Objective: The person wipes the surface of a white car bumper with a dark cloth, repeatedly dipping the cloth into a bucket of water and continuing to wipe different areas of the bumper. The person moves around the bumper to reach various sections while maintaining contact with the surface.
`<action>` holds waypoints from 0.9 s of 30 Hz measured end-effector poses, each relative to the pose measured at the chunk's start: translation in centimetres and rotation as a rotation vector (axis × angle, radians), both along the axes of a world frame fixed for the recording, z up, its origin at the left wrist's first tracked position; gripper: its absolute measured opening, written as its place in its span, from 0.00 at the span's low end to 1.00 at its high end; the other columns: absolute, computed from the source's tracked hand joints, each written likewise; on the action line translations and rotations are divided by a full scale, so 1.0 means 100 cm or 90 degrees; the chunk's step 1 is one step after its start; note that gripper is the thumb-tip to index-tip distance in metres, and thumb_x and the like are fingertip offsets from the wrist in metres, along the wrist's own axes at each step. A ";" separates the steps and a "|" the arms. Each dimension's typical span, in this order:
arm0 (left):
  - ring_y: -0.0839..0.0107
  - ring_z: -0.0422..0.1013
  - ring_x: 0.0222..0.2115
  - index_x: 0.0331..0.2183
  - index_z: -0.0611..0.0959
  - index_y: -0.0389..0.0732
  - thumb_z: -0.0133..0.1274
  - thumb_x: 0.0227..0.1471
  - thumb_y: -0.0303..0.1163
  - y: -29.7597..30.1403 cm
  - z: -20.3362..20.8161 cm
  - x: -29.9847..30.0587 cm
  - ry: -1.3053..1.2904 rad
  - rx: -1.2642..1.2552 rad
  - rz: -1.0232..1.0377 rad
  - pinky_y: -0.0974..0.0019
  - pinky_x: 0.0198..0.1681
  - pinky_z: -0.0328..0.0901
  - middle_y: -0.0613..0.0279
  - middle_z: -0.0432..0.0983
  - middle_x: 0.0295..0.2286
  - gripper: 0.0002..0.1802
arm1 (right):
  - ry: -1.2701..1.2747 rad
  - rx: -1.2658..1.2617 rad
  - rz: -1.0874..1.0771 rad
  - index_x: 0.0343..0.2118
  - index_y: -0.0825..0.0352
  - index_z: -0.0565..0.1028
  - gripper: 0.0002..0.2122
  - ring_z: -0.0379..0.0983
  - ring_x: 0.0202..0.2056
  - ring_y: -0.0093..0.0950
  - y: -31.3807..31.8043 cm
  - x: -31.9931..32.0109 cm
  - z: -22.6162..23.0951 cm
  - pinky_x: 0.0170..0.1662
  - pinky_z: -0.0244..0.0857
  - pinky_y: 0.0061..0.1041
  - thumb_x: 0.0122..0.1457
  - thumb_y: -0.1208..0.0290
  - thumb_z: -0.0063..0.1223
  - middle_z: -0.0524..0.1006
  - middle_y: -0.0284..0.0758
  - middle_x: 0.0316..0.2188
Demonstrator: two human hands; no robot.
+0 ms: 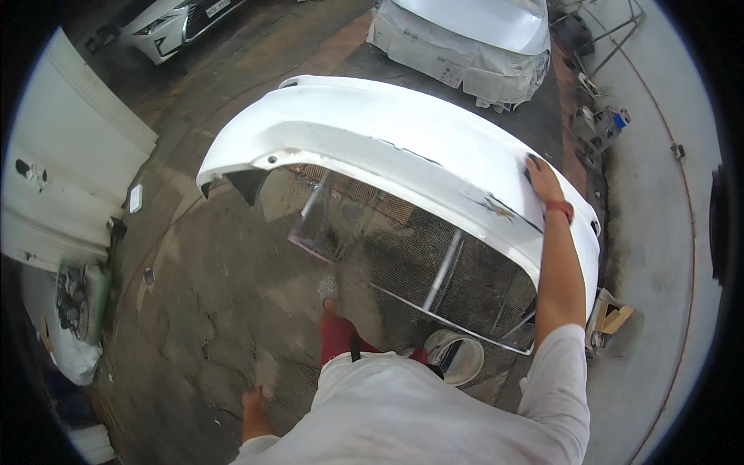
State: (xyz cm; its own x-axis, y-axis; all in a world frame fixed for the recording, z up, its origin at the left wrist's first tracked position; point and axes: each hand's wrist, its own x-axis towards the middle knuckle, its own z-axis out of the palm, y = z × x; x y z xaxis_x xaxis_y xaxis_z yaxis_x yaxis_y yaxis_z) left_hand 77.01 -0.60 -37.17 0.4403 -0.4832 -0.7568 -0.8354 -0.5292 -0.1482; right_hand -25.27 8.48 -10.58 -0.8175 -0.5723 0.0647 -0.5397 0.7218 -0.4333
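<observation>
White car bumper [387, 147] — scuffed, lying across a metal stand

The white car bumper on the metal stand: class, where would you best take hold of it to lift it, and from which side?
Grip the white bumper at its two curved ends, one hand each, from the near open underside. It is long, bowed and lies across a metal stand, so one central grip would probably let it tip. The right hand already rests near the right end; the left hand hangs free.
</observation>
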 end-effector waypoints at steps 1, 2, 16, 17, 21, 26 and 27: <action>0.44 0.60 0.70 0.66 0.76 0.40 0.52 0.69 0.54 -0.033 0.000 -0.007 0.020 -0.070 -0.043 0.43 0.70 0.59 0.42 0.66 0.68 0.35 | -0.044 0.016 0.044 0.61 0.70 0.77 0.29 0.75 0.61 0.50 -0.050 0.004 0.002 0.65 0.65 0.39 0.71 0.48 0.47 0.80 0.54 0.57; 0.44 0.59 0.70 0.66 0.76 0.40 0.53 0.69 0.53 -0.069 0.000 -0.016 0.039 -0.138 -0.093 0.42 0.71 0.58 0.42 0.64 0.69 0.35 | -0.007 0.016 0.051 0.64 0.72 0.75 0.31 0.71 0.65 0.48 -0.096 0.008 -0.006 0.69 0.62 0.38 0.71 0.47 0.47 0.76 0.54 0.62; 0.51 0.62 0.68 0.62 0.79 0.39 0.50 0.74 0.36 -0.427 0.214 -0.251 0.285 -0.749 -0.449 0.42 0.68 0.61 0.52 0.69 0.66 0.21 | 0.023 -0.025 0.214 0.38 0.68 0.86 0.20 0.82 0.47 0.49 -0.539 0.251 -0.038 0.56 0.74 0.48 0.61 0.53 0.59 0.86 0.50 0.42; 0.51 0.62 0.68 0.62 0.79 0.39 0.51 0.74 0.35 -0.439 0.224 -0.274 0.336 -0.783 -0.477 0.43 0.68 0.62 0.53 0.69 0.66 0.21 | 0.058 -0.026 0.227 0.40 0.66 0.86 0.19 0.81 0.49 0.47 -0.529 0.278 -0.020 0.56 0.74 0.47 0.60 0.52 0.60 0.86 0.47 0.43; 0.52 0.63 0.67 0.61 0.80 0.40 0.54 0.71 0.34 -0.462 0.259 -0.399 0.565 -0.849 -0.634 0.45 0.68 0.61 0.53 0.70 0.65 0.20 | 0.135 -0.172 0.188 0.49 0.63 0.83 0.18 0.76 0.56 0.42 -0.403 0.292 0.007 0.62 0.70 0.42 0.62 0.57 0.63 0.82 0.38 0.52; 0.51 0.62 0.67 0.61 0.80 0.41 0.57 0.68 0.32 -0.433 0.302 -0.514 0.735 -0.744 -0.746 0.46 0.69 0.59 0.52 0.70 0.65 0.22 | 0.288 -0.271 -0.106 0.42 0.64 0.82 0.11 0.78 0.45 0.45 -0.193 0.230 0.004 0.52 0.72 0.45 0.58 0.65 0.63 0.82 0.41 0.40; 0.51 0.62 0.67 0.61 0.80 0.41 0.57 0.68 0.32 -0.428 0.306 -0.532 0.752 -0.717 -0.775 0.46 0.69 0.58 0.52 0.70 0.65 0.22 | 0.295 -0.247 -0.186 0.40 0.64 0.81 0.10 0.77 0.44 0.47 -0.146 0.211 0.000 0.49 0.72 0.47 0.59 0.66 0.62 0.82 0.42 0.39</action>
State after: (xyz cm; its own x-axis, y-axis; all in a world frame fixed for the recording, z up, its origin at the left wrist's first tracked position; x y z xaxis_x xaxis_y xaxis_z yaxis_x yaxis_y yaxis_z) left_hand 23.77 -43.41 -6.59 -0.7913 -0.4519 0.4119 -0.1794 0.8156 0.5501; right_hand -4.21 -6.09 -10.54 -0.7732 -0.1968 0.6029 -0.5390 0.7050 -0.4610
